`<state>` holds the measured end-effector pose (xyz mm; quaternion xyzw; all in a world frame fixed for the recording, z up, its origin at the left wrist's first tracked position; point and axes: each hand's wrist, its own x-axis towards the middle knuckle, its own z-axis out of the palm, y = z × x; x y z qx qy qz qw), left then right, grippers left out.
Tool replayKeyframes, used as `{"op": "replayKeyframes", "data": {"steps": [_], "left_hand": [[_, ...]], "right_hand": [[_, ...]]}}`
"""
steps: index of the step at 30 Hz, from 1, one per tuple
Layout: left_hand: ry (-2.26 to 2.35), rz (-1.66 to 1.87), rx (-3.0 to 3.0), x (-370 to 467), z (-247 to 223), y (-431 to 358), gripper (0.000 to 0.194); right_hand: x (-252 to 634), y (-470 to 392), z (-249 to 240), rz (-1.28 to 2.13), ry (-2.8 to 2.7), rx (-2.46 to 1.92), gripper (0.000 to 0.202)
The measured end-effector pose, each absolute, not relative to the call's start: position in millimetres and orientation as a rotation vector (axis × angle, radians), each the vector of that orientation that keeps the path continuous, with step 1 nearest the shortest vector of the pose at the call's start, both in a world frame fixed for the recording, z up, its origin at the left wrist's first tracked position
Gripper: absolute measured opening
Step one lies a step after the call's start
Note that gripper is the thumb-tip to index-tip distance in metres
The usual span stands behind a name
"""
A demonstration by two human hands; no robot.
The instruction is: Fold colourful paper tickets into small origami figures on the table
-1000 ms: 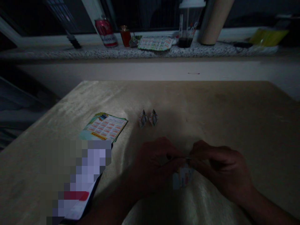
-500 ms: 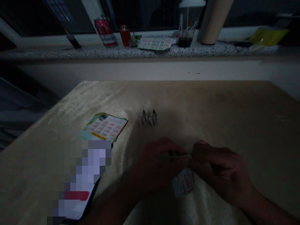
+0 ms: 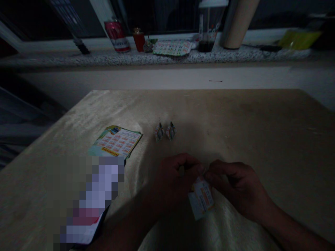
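A printed paper card point(image 3: 202, 198), pale blue-green and white with orange blocks, hangs below my fingertips, its upper part folded or hidden by them. My left hand point(image 3: 178, 177) pinches its top edge from the left. From the right, my right hand point(image 3: 232, 184) closes thumb and forefinger on the same edge, so the fingertips of both hands nearly meet. Two small folded paper pieces point(image 3: 165, 131) stand side by side on the table beyond my hands. To their left lies a stack of similar printed cards point(image 3: 117, 139).
A phone point(image 3: 89, 205), its screen blurred out, lies on the left of the table point(image 3: 248, 118). Along the granite windowsill point(image 3: 91, 60) stand a red can point(image 3: 117, 36), a red lighter-like item point(image 3: 139, 40), a crumpled printed packet point(image 3: 172, 47), a lidded cup point(image 3: 209, 28) and a brown cylinder point(image 3: 239, 26).
Both hands have shifted slightly, my right hand moving left and drawing back. The card now shows more of its printed face below the fingers.
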<state>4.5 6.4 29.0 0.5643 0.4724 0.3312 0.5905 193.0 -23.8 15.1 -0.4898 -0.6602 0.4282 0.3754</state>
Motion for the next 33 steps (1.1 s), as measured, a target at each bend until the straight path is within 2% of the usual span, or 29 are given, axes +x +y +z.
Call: {"op": "replayKeyframes", "data": {"steps": [5,13,18,33], "left_hand": [[1.095,0.766,1.295,2.7,29.4,9.0,0.018],[1.082,0.725,1.105,7.1,24.0,13.8,0.020],[1.104,0.714,1.076,6.2,19.6,17.0,0.023],[1.167,0.733,1.041,5.0,18.0,22.5,0.025]], "right_hand": [[191.8,-22.3,13.0,1.156,-1.702,-1.186,0.036],[189.8,-22.5,8.6,1.546,-1.390,-1.134,0.042],[190.3,-20.6,6.0,1.694,-1.403,-1.130,0.048],[195.3,-20.1,9.3,1.805,-1.434,-1.134,0.048]]}}
